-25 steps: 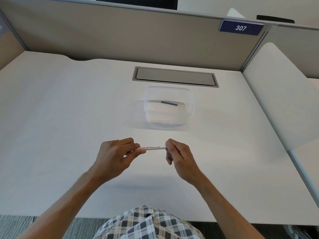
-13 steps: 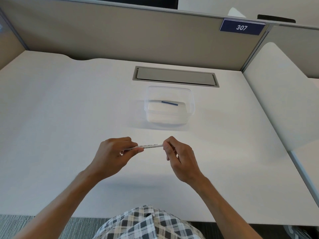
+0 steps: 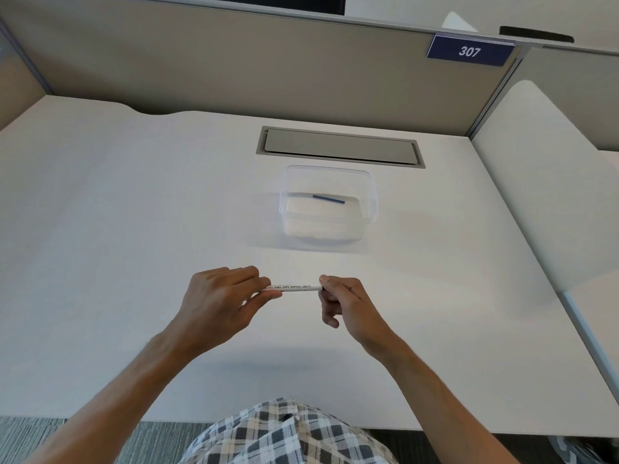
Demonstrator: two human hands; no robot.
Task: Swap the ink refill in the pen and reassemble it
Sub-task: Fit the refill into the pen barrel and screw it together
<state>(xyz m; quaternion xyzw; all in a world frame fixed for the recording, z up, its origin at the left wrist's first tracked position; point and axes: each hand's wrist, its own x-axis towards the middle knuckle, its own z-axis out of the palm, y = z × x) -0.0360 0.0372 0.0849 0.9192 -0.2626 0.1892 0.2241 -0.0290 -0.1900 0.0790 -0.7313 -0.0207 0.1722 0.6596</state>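
Pen at lower centre, pinched endwise by left hand and right hand, appears intact; blue refill lies in container, swap apparently pending.

You have one pen, held level above the near middle of the desk, with two hands on it: your left hand at one end and your right hand at the other. You have one clear tub toward the far edge of the desk, and one blue refill lying in it. Just behind the tub you have one grey hatch set in the desk, and one sign, numbered 307, on the partition past the far right corner.
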